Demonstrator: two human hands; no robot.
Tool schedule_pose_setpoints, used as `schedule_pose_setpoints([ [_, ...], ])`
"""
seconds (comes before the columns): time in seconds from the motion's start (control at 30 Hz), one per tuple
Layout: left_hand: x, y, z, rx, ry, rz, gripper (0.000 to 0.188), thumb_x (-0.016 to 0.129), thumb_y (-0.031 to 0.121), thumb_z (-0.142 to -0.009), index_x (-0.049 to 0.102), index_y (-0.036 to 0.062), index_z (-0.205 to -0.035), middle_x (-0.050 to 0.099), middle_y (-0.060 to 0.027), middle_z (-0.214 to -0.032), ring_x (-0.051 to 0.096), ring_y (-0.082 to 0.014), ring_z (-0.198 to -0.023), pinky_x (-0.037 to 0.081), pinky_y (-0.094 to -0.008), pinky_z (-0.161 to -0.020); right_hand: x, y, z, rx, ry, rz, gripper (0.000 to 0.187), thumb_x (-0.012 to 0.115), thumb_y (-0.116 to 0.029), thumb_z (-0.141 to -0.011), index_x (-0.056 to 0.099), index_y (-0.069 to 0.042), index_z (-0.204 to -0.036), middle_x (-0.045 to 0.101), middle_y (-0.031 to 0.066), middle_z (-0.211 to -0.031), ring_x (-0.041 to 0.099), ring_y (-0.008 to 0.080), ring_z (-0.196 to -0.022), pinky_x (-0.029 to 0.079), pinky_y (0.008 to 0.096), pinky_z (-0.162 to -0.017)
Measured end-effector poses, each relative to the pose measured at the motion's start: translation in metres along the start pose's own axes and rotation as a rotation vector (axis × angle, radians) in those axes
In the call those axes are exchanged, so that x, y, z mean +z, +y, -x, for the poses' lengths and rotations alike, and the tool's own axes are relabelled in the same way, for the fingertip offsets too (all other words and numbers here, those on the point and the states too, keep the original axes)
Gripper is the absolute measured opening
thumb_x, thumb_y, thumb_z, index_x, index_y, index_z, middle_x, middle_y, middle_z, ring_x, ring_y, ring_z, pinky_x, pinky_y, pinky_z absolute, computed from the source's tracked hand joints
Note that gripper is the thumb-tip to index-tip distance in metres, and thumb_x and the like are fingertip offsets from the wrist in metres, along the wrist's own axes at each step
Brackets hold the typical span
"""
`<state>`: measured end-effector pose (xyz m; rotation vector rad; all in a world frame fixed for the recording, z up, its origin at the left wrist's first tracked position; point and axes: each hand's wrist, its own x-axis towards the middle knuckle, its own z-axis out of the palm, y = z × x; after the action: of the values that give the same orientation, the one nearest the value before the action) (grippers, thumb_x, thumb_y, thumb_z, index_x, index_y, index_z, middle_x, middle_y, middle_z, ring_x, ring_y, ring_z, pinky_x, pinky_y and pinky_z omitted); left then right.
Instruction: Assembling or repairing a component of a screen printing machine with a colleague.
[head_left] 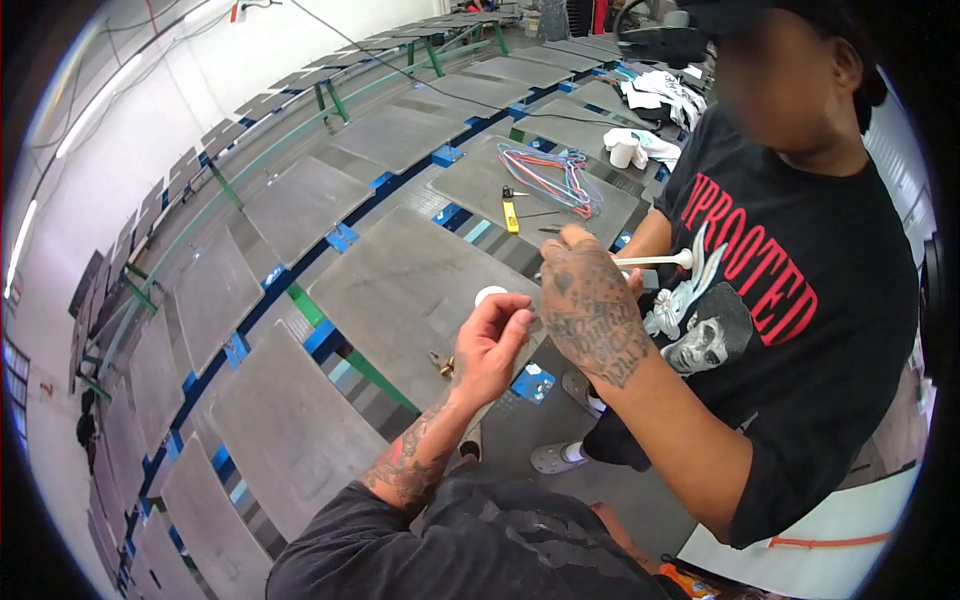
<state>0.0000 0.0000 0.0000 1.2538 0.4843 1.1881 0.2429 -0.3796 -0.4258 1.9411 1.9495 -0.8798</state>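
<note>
My left hand (492, 345) is raised over a flat grey platen, its fingers curled and thumb and index pressed together. Whatever is between them, if anything, is hidden or too small to make out. A white rounded thing (490, 295) shows just behind its knuckles. Close beside my fingertips is the tattooed hand (595, 310) of a co-worker, which covers part of what lies behind it. A thin white rod with a rounded end (660, 261) sticks out behind that hand, in front of the co-worker's shirt. My right hand does not show.
The nearest platen (390, 280) carries small brass-coloured pieces (443, 366). Beyond lie a yellow-handled tool (511, 215) and coloured hangers (560, 180). White cloth (665, 98) is farther back. The co-worker (800, 220) stands at right; rows of platens on blue rails extend left.
</note>
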Motion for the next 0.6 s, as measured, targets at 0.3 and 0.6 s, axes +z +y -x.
schedule_pose_setpoints([
  [0.3, 0.014, 0.017, -0.043, 0.321, 0.031, -0.269, 0.042, 0.075, 0.000, -0.085, 0.062, 0.0040, -0.125, 0.062, -0.0060, -0.101, 0.058, -0.0104, -0.074, 0.051, -0.0263, -0.067, -0.087, -0.025, 0.028, 0.564, 0.117, -1.210, 0.011, 0.066, -0.014, -0.089, 0.063, -0.004, -0.084, 0.063, 0.0091, -0.078, 0.064, 0.0205, -0.064, 0.055, 0.0361, -0.058],
  [0.6, 0.024, 0.011, -0.066, 0.366, 0.049, -0.262, 0.059, 0.083, 0.006, -0.080, 0.061, 0.0083, -0.135, 0.056, -0.0061, -0.114, 0.054, -0.0107, -0.080, 0.050, -0.0268, -0.072, -0.135, -0.034, 0.046, 0.832, 0.060, -1.217, 0.010, 0.066, -0.012, -0.092, 0.063, -0.007, -0.100, 0.066, 0.0066, -0.080, 0.065, 0.0182, -0.066, 0.056, 0.0340, -0.058],
])
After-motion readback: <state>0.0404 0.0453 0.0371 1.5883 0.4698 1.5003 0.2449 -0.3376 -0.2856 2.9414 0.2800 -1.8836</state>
